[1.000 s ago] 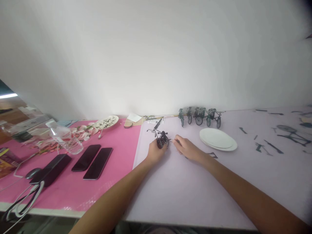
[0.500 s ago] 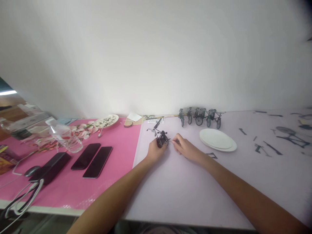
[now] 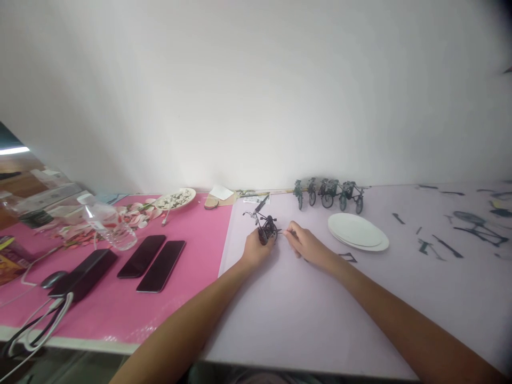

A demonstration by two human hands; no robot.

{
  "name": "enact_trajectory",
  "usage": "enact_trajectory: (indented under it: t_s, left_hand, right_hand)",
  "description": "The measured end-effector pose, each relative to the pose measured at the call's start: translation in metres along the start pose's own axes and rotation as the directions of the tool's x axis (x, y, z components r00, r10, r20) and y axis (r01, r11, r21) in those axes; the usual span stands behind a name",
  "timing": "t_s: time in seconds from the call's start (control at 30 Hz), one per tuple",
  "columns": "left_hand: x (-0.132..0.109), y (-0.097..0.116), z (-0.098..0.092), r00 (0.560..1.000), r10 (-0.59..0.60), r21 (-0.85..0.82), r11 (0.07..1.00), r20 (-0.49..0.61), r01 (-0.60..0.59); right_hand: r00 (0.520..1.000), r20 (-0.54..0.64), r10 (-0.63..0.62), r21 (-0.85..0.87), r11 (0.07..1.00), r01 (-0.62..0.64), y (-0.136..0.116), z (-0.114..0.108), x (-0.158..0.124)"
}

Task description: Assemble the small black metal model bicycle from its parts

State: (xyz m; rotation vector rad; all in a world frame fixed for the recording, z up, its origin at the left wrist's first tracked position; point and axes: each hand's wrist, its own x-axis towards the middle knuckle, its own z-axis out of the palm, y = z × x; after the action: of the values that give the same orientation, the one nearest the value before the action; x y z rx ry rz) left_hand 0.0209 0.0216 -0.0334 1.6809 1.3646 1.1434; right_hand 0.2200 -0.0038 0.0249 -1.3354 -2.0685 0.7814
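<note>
My left hand is closed around the wheel end of a small black model bicycle, which it keeps tilted above the pale table. The bicycle's handlebar end points up and to the left. Just right of it, my right hand pinches a thin dark rod whose far end meets the wheel area. Whether the rod is a tool or a bicycle part is too small to tell. Beyond my right hand lies a small black frame piece on the table.
Several finished-looking model bicycles stand along the wall. White plates lie stacked at right, with loose dark parts beyond. On the pink mat are two phones, a plastic bottle, a power strip and a dish.
Both hands stay nearly in place, with the model bicycle in the left and the thin rod in the right. The view has shifted very slightly.
</note>
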Motion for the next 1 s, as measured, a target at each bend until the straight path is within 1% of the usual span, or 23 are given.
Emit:
enact_trajectory:
  t_s: [0.27,0.47,0.67,0.8,1.0]
  left_hand:
    - [0.000,0.000,0.002,1.000,-0.001,-0.057,0.998,0.012,0.002]
    - [-0.001,0.006,-0.001,1.000,0.015,-0.019,1.000,0.009,-0.015]
    - [-0.003,0.012,-0.002,1.000,0.000,-0.041,0.999,0.014,0.001]
    - [-0.003,0.010,0.000,1.000,-0.009,-0.054,0.999,0.004,0.009]
    - [-0.001,0.004,0.003,1.000,0.012,-0.014,1.000,-0.009,-0.012]
  right_hand:
    - [0.999,-0.050,0.002,-0.017,1.000,-0.003,0.005,0.002,0.003]
    - [0.997,-0.077,0.022,-0.033,0.999,-0.025,0.004,0.001,0.004]
    - [0.996,-0.093,0.019,0.000,1.000,-0.019,0.005,0.003,0.003]
    - [0.995,-0.095,0.022,0.009,1.000,-0.021,0.008,0.005,0.003]
    - [0.994,-0.102,0.030,0.024,0.999,-0.028,0.008,0.007,0.004]
